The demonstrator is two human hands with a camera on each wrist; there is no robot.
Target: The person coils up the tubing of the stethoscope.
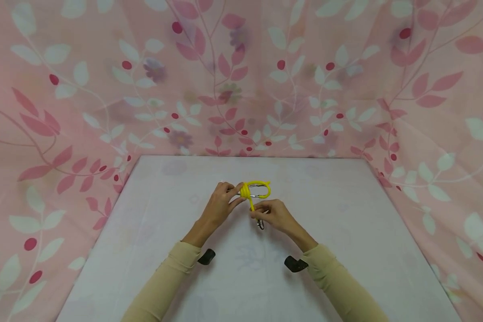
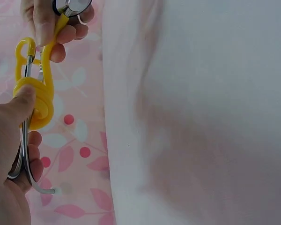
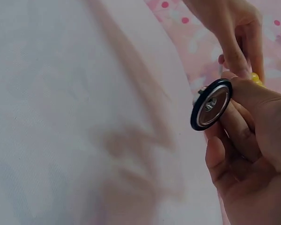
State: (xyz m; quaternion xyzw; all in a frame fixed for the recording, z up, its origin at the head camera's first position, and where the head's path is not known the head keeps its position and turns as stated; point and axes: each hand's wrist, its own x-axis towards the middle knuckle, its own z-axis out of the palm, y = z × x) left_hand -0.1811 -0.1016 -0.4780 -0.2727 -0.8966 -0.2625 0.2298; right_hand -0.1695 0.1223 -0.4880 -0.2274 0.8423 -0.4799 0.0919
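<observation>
A stethoscope with yellow tubing (image 1: 270, 191) is held up over the table between both hands. Its tube is wound in several turns (image 2: 43, 111) around the metal ear tubes (image 2: 26, 157). My left hand (image 1: 218, 204) grips the wound bundle, thumb pressed on the coils and fingers behind the metal. A pale ear tip (image 2: 48, 191) sticks out below those fingers. With my right hand (image 1: 275, 214) I pinch the tube's hanging end just above the chest piece (image 3: 210, 107), whose round dark-rimmed face shows in the right wrist view. A yellow loop extends past the coils.
A white-covered table (image 1: 241, 277) lies beneath the hands. Pink leaf-patterned cloth (image 1: 241, 80) stands behind it and along both sides. Black wrist-worn devices sit at the left cuff (image 1: 207, 257) and right cuff (image 1: 295, 264).
</observation>
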